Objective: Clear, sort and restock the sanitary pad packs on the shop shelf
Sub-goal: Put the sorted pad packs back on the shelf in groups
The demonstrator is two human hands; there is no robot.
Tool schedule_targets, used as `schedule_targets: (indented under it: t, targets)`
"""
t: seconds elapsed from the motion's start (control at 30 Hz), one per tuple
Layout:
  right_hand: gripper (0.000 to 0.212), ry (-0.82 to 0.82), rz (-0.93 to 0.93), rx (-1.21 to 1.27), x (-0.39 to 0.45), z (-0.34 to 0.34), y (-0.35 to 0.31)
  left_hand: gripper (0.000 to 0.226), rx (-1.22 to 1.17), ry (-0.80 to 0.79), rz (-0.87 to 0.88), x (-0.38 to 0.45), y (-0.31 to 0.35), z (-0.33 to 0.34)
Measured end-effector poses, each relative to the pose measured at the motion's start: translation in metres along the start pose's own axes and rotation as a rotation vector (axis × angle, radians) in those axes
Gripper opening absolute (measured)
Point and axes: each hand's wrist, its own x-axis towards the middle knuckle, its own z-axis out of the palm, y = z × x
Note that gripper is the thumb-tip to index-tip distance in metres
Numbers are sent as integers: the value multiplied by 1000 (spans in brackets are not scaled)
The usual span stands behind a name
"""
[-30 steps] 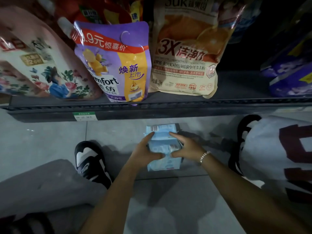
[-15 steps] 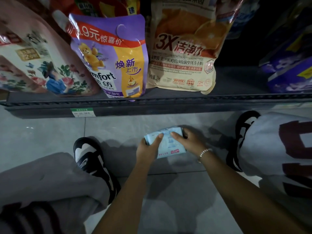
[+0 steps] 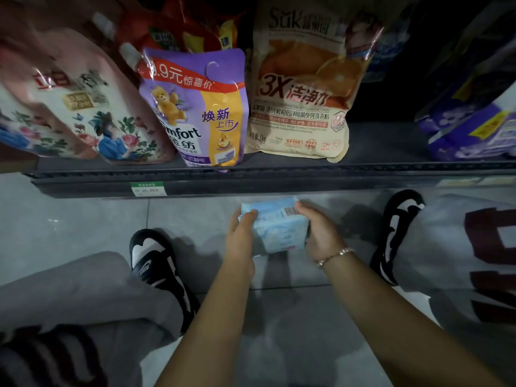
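A light blue sanitary pad pack [image 3: 279, 229] with a barcode at its top right is held between both hands just above the grey tiled floor, below the shelf's front edge. My left hand [image 3: 242, 236] grips its left side, fingers curled over the top left corner. My right hand [image 3: 321, 233], a bead bracelet on its wrist, grips the right side with fingers over the top edge. More purple and blue packs [image 3: 472, 127] stand at the far right of the dark shelf [image 3: 251, 171].
On the shelf stand a pink floral refill pouch [image 3: 72, 113], a purple Comfort softener pouch [image 3: 195, 110] and a beige orange-print detergent bag [image 3: 304, 88]. A dark gap lies between that bag and the purple packs. My knees and black-and-white shoes [image 3: 156, 266] flank the hands.
The pack has been turned in my hands and shifted slightly right and up toward the shelf edge; its barcode now faces up at the right. Both hands kept their grip.
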Motion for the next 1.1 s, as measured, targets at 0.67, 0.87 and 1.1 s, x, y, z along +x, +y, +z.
schedule_targets:
  t: [0.67,0.87,1.1]
  targets:
    - [24,-90,-60,-88,-14,-40,24,71,55,-331,75,11,-34,-13]
    - [32,-31,39,-158,-6,-71,19,11,234,-134,193,11,-51,-8]
    - [79,154,8,-170,8,-116,24,11,307,238,163,39,-63,-26]
